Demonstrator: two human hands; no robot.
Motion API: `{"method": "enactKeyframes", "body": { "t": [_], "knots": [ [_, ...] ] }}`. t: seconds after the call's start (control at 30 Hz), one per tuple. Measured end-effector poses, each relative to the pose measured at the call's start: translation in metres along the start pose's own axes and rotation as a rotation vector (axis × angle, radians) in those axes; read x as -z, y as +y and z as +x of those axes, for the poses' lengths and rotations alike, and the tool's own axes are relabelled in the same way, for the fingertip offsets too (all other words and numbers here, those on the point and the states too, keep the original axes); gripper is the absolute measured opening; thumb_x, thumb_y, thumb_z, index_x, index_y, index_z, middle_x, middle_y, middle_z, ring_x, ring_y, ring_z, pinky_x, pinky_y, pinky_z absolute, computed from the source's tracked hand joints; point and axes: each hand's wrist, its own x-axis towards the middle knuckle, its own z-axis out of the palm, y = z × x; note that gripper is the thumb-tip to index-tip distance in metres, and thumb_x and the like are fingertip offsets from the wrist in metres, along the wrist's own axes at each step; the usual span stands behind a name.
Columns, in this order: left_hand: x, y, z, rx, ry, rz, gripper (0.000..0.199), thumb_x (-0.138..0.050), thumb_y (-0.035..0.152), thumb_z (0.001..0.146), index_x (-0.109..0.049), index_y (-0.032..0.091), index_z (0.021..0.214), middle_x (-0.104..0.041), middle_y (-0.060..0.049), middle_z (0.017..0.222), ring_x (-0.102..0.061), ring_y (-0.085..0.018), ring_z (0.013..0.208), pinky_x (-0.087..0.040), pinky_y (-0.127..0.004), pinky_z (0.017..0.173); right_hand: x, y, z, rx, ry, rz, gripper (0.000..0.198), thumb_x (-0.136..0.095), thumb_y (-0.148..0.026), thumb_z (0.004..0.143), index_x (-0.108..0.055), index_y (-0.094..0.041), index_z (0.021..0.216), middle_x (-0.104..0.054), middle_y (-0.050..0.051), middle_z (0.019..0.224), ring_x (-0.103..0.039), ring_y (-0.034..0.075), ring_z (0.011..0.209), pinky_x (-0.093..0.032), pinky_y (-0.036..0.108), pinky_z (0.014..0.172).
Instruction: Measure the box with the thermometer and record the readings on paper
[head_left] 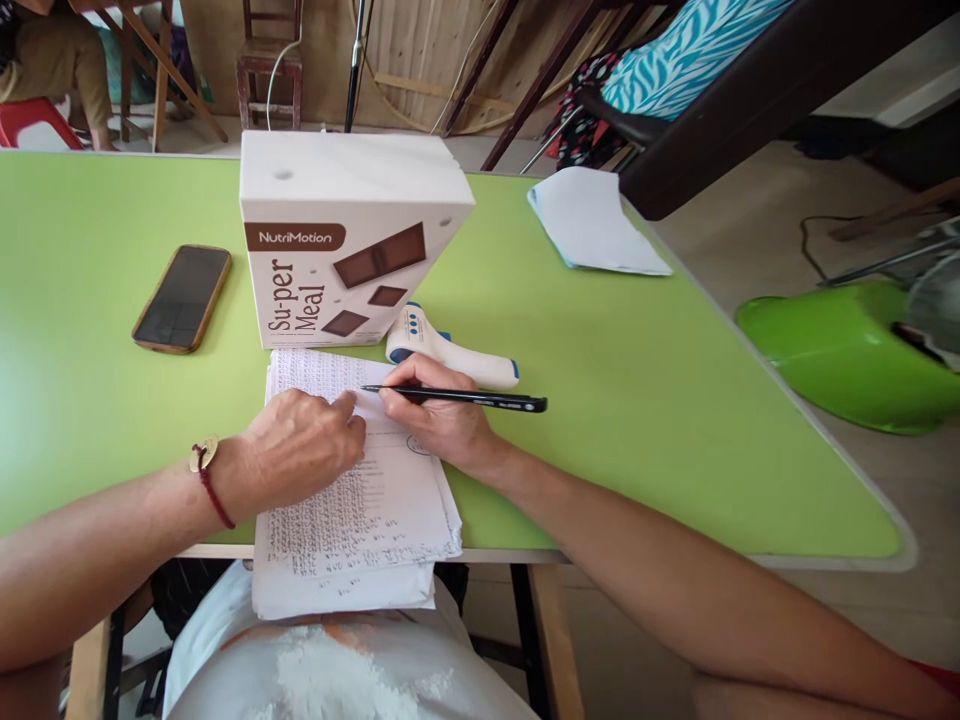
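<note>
My right hand (439, 408) grips a black pen (491, 399), its tip held over the upper part of a stack of paper sheets (409, 510). Dense rows of handwriting fill much of the top sheet. My left hand (304, 445) rests on the left side of the sheets, fingers curled in and the index finger reaching toward the pen tip. Its palm side is hidden. A red cord bracelet (212, 490) with a round disc circles the left wrist. Just beyond my right hand lies a white and blue infrared thermometer (457, 357).
A white "NutriMotion" box (300, 215) stands behind the papers on the green table (615, 430). Left of it lies a phone (184, 300); folded paper (596, 222) is at the far right. Beyond are a green plastic bin (840, 350), a wooden chair (270, 70) and a seated person (56, 60).
</note>
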Motion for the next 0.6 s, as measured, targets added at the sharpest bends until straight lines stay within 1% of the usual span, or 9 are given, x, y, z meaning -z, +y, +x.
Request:
{"method": "enactKeyframes", "body": {
  "t": [0.07, 0.2, 0.47, 0.6],
  "knots": [
    [0.0, -0.0004, -0.0001, -0.001, -0.006, -0.002, 0.012, -0.057, 0.011, 0.086, -0.064, 0.016, 0.078, -0.071, -0.009, 0.087, -0.057, -0.018, 0.046, -0.026, -0.031, 0.037, 0.0, 0.0002, 0.0, 0.006, -0.012, 0.01, 0.01, -0.057, -0.02, 0.077, -0.052, -0.024, 0.068, -0.057, -0.005, 0.058, -0.046, 0.011, 0.051, -0.038, 0.025, 0.049],
    [-0.0006, -0.0011, -0.0012, -0.009, 0.023, 0.0, 0.015, -0.054, 0.011, 0.088, -0.063, 0.015, 0.077, -0.069, -0.009, 0.085, -0.056, -0.017, 0.044, -0.026, -0.031, 0.036, -0.0003, 0.0019, -0.0007, -0.005, -0.025, 0.013, 0.011, -0.057, -0.021, 0.078, -0.051, -0.024, 0.069, -0.056, -0.005, 0.058, -0.048, 0.012, 0.052, -0.039, 0.026, 0.05],
    [-0.0001, -0.0015, -0.0023, -0.009, 0.039, 0.011, 0.013, -0.055, 0.012, 0.087, -0.063, 0.015, 0.077, -0.069, -0.008, 0.083, -0.058, -0.018, 0.045, -0.025, -0.031, 0.037, -0.0009, 0.002, -0.0005, -0.028, -0.008, 0.016, 0.011, -0.058, -0.023, 0.077, -0.051, -0.024, 0.068, -0.057, -0.004, 0.058, -0.048, 0.012, 0.053, -0.04, 0.026, 0.05],
    [0.0, -0.0017, -0.0018, -0.005, 0.036, 0.005, 0.011, -0.057, 0.012, 0.086, -0.063, 0.016, 0.076, -0.069, -0.007, 0.083, -0.059, -0.018, 0.045, -0.024, -0.032, 0.037, 0.0003, 0.0011, -0.0004, -0.002, 0.0, 0.03, 0.011, -0.057, -0.021, 0.077, -0.051, -0.024, 0.068, -0.056, -0.005, 0.058, -0.047, 0.012, 0.052, -0.039, 0.026, 0.05]
  ]
}}
